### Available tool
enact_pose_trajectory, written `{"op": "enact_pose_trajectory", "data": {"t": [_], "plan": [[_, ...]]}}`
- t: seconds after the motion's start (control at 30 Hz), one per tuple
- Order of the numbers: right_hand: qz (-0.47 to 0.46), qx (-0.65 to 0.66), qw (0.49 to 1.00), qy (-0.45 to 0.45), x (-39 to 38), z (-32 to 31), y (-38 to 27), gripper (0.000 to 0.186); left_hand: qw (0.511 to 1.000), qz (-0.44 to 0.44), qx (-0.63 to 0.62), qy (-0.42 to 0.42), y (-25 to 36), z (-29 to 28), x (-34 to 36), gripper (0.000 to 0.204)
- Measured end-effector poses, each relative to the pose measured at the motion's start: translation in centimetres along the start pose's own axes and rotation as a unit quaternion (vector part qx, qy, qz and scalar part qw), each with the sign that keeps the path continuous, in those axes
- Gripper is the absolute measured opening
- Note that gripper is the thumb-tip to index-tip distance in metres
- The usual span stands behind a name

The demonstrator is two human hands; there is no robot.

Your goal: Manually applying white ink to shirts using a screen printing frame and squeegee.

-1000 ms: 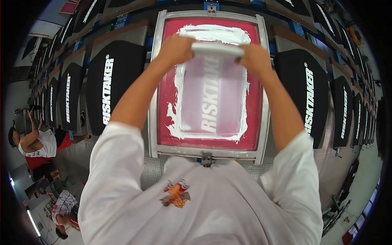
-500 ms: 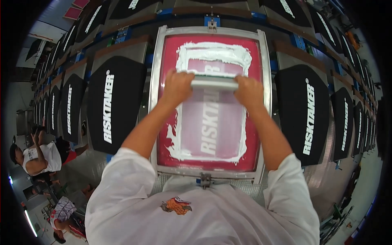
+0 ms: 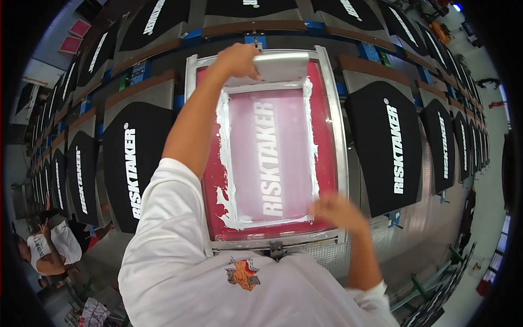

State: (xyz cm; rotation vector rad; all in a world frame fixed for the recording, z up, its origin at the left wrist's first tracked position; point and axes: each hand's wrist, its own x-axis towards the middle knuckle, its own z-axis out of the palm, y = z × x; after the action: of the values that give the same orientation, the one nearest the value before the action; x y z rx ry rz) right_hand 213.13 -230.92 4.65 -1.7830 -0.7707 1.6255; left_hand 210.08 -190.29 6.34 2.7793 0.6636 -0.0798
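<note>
A screen-printing frame with silver metal rails lies in front of me, its mesh pinkish red around a paler rectangle with block lettering. Thick white ink rims that rectangle. At the frame's far end, my left hand is closed on the left end of a wide silver squeegee, which stands tilted on the mesh beside the ink. My right hand is off the squeegee, over the frame's near right corner. Motion smears its fingers, so their grip is unclear.
Black fabric panels with white lettering lie on boards to the left and right, with further rows beyond. A metal clamp sits at the frame's near edge. Another person is at the far left.
The squeegee has moved to the frame's far end with my left hand. My right hand has let go of it and come back toward me. The view has shifted slightly.
</note>
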Motion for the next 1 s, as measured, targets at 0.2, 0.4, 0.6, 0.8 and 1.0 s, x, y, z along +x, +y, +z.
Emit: {"op": "enact_pose_trajectory", "data": {"t": [0.2, 0.4, 0.6, 0.8, 1.0], "plan": [[0.092, 0.156, 0.983, 0.019, -5.0, 15.7, 10.4, 0.036, 0.999, -0.026, 0.028, 0.033, 1.6, 1.4, 1.0, 0.047], [0.032, 0.081, 0.992, 0.089, -3.8, 17.3, 12.6, 0.027, 0.994, -0.033, 0.099, 0.042, 4.3, 4.5, -4.7, 0.035], [-0.032, 0.025, 0.989, 0.143, -3.5, 16.8, 12.7, 0.023, 0.994, -0.003, 0.097, 0.043, 12.9, 11.1, -22.1, 0.028], [-0.055, 0.024, 0.984, 0.169, -2.1, 17.3, 14.2, 0.024, 0.980, 0.023, 0.043, 0.193, 21.2, 15.9, -36.0, 0.024], [-0.092, -0.005, 0.990, 0.111, -3.8, 16.9, 14.0, 0.025, 0.987, -0.146, -0.054, 0.039, 16.1, 7.4, -29.3, 0.038]]}}
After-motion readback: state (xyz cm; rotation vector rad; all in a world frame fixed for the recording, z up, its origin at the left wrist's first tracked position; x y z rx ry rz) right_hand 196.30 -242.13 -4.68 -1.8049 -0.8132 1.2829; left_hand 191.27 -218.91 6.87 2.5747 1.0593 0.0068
